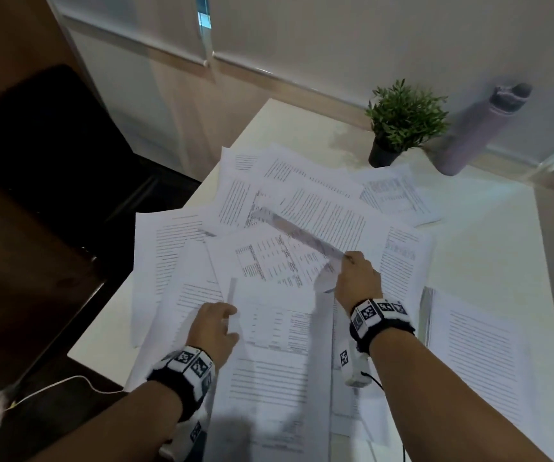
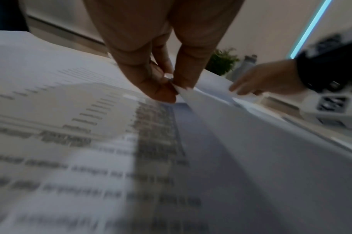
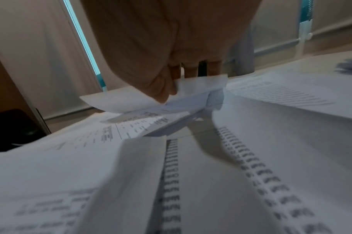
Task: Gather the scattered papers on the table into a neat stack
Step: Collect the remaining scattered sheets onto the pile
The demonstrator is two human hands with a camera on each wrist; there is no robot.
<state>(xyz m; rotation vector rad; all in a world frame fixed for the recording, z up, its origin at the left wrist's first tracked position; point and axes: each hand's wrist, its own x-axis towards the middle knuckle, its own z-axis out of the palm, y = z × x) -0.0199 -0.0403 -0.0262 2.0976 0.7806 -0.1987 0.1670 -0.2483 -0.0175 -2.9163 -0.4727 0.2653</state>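
Printed papers (image 1: 302,228) lie fanned and overlapping across most of the white worktop (image 1: 489,235), at many angles, with no squared stack to be seen. The left hand (image 1: 214,328) pinches the corner of one sheet (image 2: 211,126) between thumb and fingertips, and that corner is raised off the pile. The right hand (image 1: 357,278) is closed on the edge of another sheet (image 3: 201,85), which curls upward from the sheets beneath it; the head view shows its lifted edge (image 1: 299,233) running away from the hand toward the far left. A potted plant (image 1: 402,125) and a bottle (image 1: 479,131) stand at the far side of the worktop, the plant's pot just beside the farthest sheets. A dark chair (image 1: 42,155) stands to the left.

Progress, as judged: early. Two sheets are in hand; the rest remain spread, including a page (image 1: 482,368) at the near right. Still to do: collecting every sheet, aligning the edges, and setting down one tidy stack.
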